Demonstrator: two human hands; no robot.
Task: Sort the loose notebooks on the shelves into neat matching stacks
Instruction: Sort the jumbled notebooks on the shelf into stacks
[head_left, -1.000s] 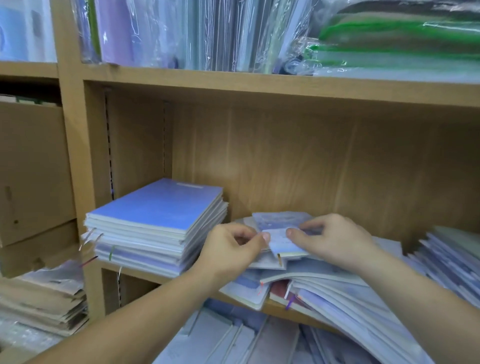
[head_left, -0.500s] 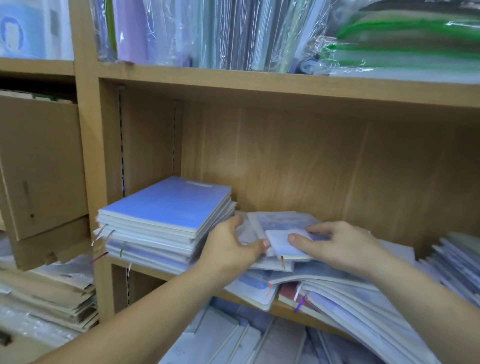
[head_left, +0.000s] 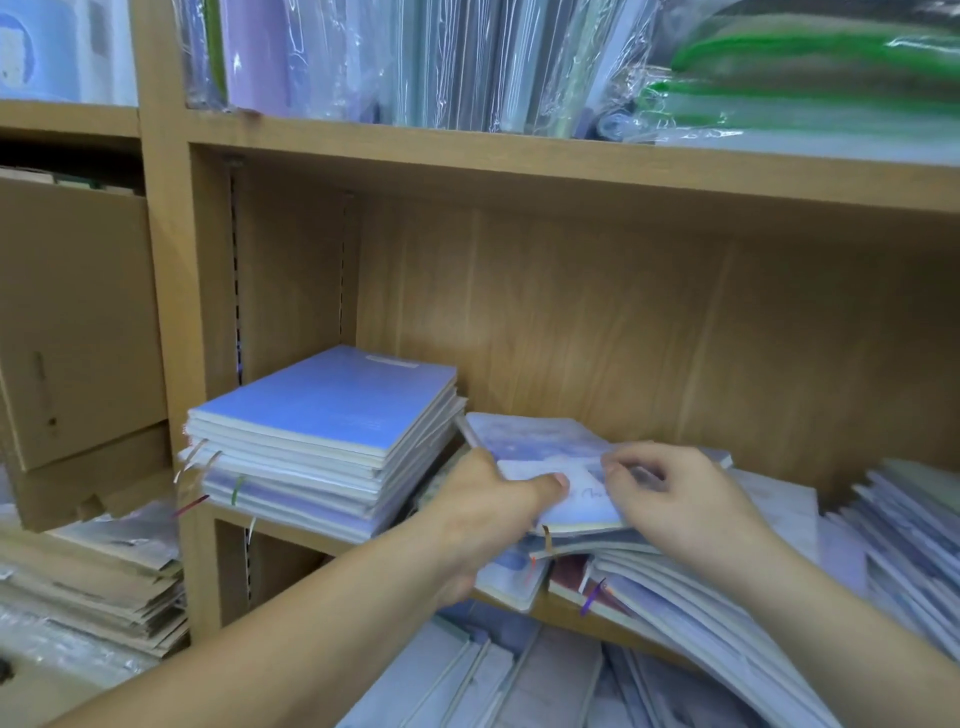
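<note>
Left hand: the left hand (head_left: 493, 514) reaches in from 7 o'clock. Its thumb lies flat on the cover of the small notebook and the other fingers are tucked beneath, so the book is pinched between them.
Right hand: the right hand (head_left: 685, 512) comes in from 4 o'clock. Its fingers are curled close together, tips on the small notebook's right side, gripping it there.
Small notebook: the pale blue book (head_left: 584, 501) is held between both hands on top of the loose pile, at about 5 o'clock from the middle of the view.
Loose pile: these notebooks (head_left: 675, 577) lie fanned and slanted under the hands. They overhang the front of the board toward 5 o'clock, with ribbon markers hanging out.
Blue stack: a squared-up stack of blue notebooks (head_left: 332, 431) sits at 9 o'clock of the hands, close to the bay's left wall.
Right stack: another slanted heap (head_left: 914, 525) lies at 3 o'clock of the hands, too blurred to tell its covers.
Shelf bay: the wooden bay (head_left: 623, 338) holds all three groups on one board.
Upper board: at 12 o'clock the upper board (head_left: 519, 161) carries plastic-wrapped packs (head_left: 467, 62).
Neighbouring bay: a cardboard box (head_left: 72, 322) stands at 9 o'clock, with flattened sheets (head_left: 88, 582) below it at 8 o'clock.
Lower level: more notebooks (head_left: 493, 675) lie at 6 o'clock.
</note>
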